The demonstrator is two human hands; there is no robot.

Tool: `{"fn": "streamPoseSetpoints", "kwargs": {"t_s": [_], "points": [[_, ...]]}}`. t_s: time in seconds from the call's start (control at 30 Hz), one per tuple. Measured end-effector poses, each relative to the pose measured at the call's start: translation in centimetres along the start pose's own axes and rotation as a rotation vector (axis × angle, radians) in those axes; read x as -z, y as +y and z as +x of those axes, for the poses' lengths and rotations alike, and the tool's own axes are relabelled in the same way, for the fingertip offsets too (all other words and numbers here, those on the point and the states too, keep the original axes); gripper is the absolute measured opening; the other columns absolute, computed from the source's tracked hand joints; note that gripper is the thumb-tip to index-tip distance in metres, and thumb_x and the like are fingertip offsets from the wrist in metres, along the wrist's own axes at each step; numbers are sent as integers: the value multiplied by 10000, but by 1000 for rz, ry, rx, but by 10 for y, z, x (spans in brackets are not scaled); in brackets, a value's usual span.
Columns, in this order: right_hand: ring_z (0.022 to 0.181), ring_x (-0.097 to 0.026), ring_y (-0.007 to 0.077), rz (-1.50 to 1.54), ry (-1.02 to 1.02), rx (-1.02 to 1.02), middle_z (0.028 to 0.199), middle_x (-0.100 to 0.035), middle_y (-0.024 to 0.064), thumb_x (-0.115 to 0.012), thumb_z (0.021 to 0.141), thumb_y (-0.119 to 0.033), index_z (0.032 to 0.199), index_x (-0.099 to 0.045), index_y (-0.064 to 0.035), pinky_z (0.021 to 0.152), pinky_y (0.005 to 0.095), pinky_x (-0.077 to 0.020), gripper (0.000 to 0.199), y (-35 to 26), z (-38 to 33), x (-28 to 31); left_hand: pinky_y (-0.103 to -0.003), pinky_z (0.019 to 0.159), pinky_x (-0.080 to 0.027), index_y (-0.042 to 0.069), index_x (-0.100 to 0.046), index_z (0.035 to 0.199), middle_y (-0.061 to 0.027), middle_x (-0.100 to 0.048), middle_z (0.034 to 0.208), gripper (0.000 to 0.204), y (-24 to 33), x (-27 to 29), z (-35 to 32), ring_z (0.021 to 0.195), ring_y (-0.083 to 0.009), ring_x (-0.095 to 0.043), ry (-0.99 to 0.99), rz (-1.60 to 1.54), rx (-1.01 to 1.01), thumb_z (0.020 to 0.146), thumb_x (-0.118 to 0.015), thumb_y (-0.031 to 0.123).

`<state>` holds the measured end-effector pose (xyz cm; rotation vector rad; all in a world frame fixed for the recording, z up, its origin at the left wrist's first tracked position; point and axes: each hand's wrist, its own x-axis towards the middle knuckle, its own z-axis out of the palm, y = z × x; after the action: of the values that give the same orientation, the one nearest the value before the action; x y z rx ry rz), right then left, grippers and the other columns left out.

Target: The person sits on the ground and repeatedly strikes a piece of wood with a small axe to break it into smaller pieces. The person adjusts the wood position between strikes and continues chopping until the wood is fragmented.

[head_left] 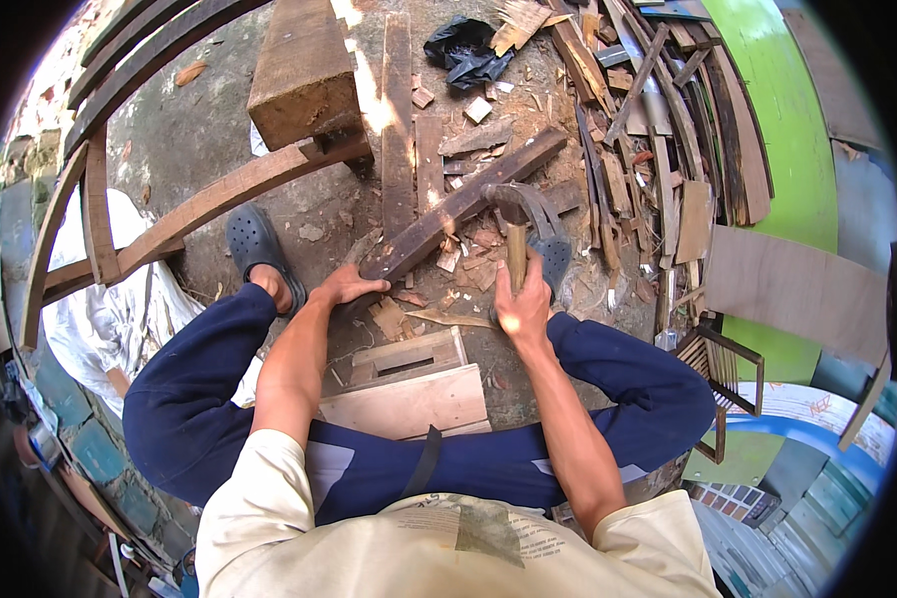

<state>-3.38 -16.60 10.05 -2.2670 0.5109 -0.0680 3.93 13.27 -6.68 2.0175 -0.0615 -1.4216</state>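
Observation:
My right hand [524, 302] is wrapped around the wooden handle of a claw hammer [515, 251]. The hammer's dark metal head is up, over the right part of a long dark wooden beam [468, 204]. That beam lies slantwise on the ground between my feet, its near end to the left. At this near end my left hand [347, 286] grips the wood, thumb stretched along the end and the other fingers mostly hidden. Closer to my lap is a pale wooden piece [409, 361] with a rectangular slot, beside light planks [419, 402].
A large timber block [305, 105] and a curved wooden frame [204, 199] stand at the left. Wood chips and a black plastic bag [465, 52] litter the ground ahead. Scrap boards [658, 130] are piled along the right, by a green panel [807, 120]. A white sack [135, 309] lies left.

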Motion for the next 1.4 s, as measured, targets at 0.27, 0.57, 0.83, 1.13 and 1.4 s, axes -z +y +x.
{"fn": "streamPoseSetpoints", "kwargs": {"t_s": [0.27, 0.57, 0.83, 1.13, 1.4], "points": [[936, -654, 479, -66, -149, -231, 958, -669, 299, -611, 937, -237, 1249, -514, -28, 815, 496, -501, 389, 8, 5, -8, -443, 954, -475, -10, -591, 1241, -243, -667, 1145, 923, 26, 17, -34, 1106, -358, -635, 324, 183, 165, 733, -634, 759], [818, -682, 403, 18, -8, 59, 873, -670, 251, -632, 945, -218, 1234, -518, -11, 727, 439, -512, 374, -41, 21, 5, -460, 837, -543, 39, -503, 1289, -216, -690, 1073, 805, 34, -27, -33, 976, -371, -683, 595, 439, 45, 745, -734, 586], [708, -656, 280, 34, 104, 160, 813, -659, 173, -651, 938, -184, 1228, -521, 17, 658, 388, -506, 377, -61, 31, 34, -485, 757, -549, 43, -570, 1155, -219, -713, 843, 593, 25, -23, -23, 805, -394, -702, 536, 476, -66, 802, -698, 501], [825, -650, 364, 9, 227, -127, 896, -651, 244, -639, 934, -242, 1246, -530, 44, 737, 422, -490, 437, -4, 9, 55, -461, 749, -555, 99, -590, 1109, -133, -692, 1000, 490, 63, -25, 1, 923, -335, -687, 618, 558, -351, 803, -717, 461], [916, -666, 417, -27, 188, -166, 983, -667, 285, -638, 929, -250, 1234, -540, 34, 816, 444, -497, 429, -12, -9, 62, -482, 880, -510, 145, -550, 1159, -118, -501, 1238, 533, 77, -26, 18, 1197, -304, -524, 675, 708, -251, 772, -780, 430]]}}
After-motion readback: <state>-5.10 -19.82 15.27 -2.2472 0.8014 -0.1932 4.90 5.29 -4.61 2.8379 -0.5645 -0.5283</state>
